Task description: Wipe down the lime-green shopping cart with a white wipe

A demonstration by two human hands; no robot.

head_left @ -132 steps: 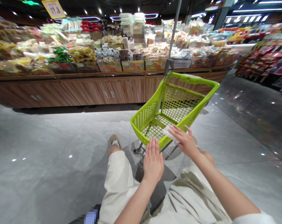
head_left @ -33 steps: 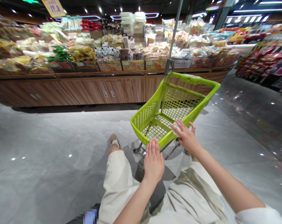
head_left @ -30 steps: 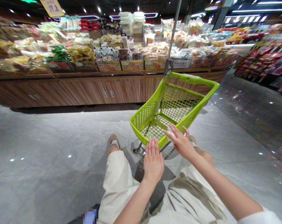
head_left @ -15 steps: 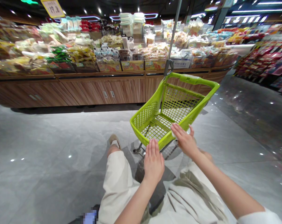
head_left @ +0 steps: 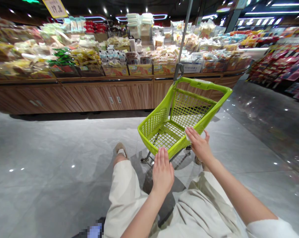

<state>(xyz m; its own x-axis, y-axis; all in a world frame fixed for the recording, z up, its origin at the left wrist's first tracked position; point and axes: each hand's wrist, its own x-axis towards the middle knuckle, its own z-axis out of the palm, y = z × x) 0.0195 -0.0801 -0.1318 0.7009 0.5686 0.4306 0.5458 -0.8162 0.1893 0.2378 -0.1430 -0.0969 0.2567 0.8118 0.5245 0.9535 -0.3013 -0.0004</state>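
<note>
A lime-green plastic shopping basket on wheels (head_left: 208,85) stands on the grey floor in front of me, tilted and with nothing inside. My right hand (head_left: 200,145) presses a white cloth (head_left: 188,136) against the basket's near right rim, fingers flat over it and thumb on the outer side. My left hand (head_left: 162,172) lies flat with fingers stretched out together, fingertips touching the basket's near corner. My legs in cream trousers show below, one shoe (head_left: 121,149) on the floor to the left of the basket.
A long wooden counter (head_left: 109,94) stacked with packaged snacks runs across the back. The basket's metal pull handle (head_left: 182,39) rises upward. More shelves of goods (head_left: 280,62) line the right aisle. Glossy grey floor (head_left: 52,155) spreads left and right.
My right hand with the cloth has slid back and forth along the basket's right rim, now a little farther up it. My left hand has stayed at the near corner.
</note>
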